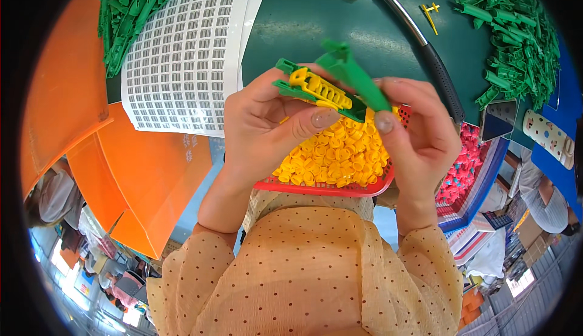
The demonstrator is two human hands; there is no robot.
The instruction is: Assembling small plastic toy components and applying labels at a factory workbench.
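Observation:
Above a basket of small yellow plastic parts (334, 154), my left hand (261, 114) grips a green plastic shell half (290, 89) between thumb and fingers. Seated in that half is a long yellow slotted insert (322, 89). My right hand (422, 126) pinches the lower end of another green shell half (354, 76), which tilts up and to the left over the insert. The two green pieces meet or overlap near the insert's right end; whether they are joined there, I cannot tell.
Piles of green plastic parts lie at far left (130, 14) and far right (516, 38). A label sheet (182, 62), a hammer (413, 26) and a yellow sprue-like piece (430, 19) rest on the green table. At right are a phone (498, 120) and a basket of pink parts (460, 169).

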